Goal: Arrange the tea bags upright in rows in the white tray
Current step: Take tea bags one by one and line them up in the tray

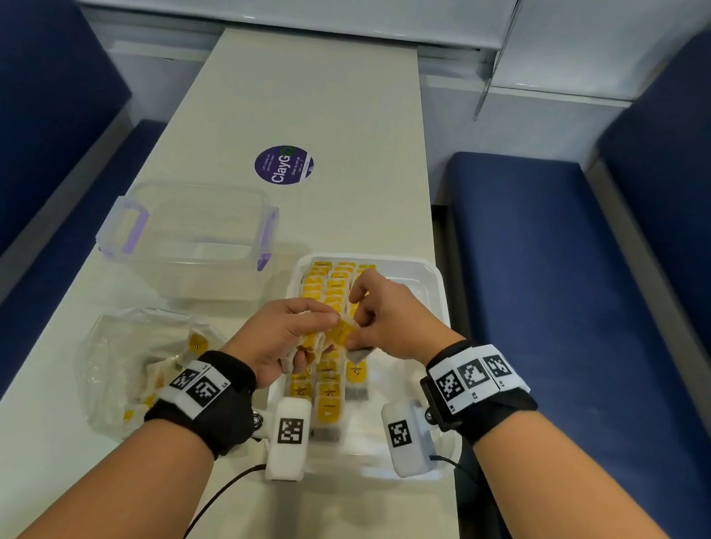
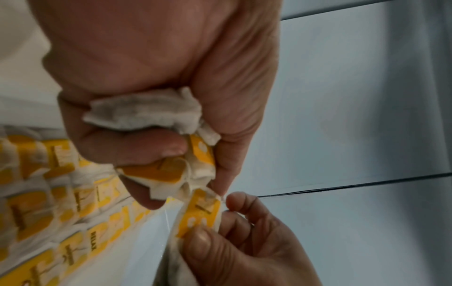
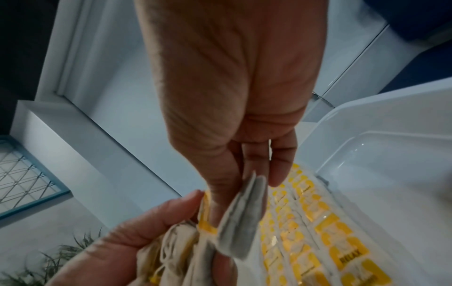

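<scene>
Tea bags [image 1: 333, 286] already stand in yellow-tagged rows along the white tray's [image 1: 436, 280] 9 o'clock side; its 3 o'clock side looks bare. The left hand [image 1: 284, 337] clutches a bunch while the right hand's [image 1: 387, 319] fingers pinch one bag. More remain in the plastic bag [image 1: 127, 356] on the desk [image 1: 322, 104], so roughly half seems left.

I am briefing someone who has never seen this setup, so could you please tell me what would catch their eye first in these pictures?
First, the two hands meeting over the white tray: the left hand grips a crumpled bunch of tea bags, while the right hand pinches a single tea bag from it. Next, the yellow-tagged rows filling the tray's left side. An empty clear container sits to the tray's left on the table.
</scene>
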Demonstrator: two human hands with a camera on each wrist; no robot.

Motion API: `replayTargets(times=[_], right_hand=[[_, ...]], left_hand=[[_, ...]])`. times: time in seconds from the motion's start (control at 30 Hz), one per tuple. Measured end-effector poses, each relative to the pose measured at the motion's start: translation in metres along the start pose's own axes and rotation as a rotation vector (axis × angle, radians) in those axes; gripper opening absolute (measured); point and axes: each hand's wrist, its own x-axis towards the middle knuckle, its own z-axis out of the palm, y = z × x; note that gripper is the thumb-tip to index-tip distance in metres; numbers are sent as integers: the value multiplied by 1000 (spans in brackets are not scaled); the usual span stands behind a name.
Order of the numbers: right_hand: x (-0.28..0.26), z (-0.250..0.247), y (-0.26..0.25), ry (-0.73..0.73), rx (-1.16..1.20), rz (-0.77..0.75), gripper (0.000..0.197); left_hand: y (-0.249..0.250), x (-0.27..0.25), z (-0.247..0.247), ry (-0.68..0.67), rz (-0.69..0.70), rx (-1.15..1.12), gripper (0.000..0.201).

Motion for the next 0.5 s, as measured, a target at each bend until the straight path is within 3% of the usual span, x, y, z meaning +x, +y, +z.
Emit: replayTargets(times=[0.17,0.4,0.5], right_hand=[[-1,2,6,-21,37,5,25],[-5,13,11,102,278,-61,31],[-10,14,9,67,406,-102,31]], left_hand=[[3,0,-2,44,-3,-45,5],[1,-3,-1,-19,-101,-22,10],[1,-5,-1,-53,-147,-30,12]])
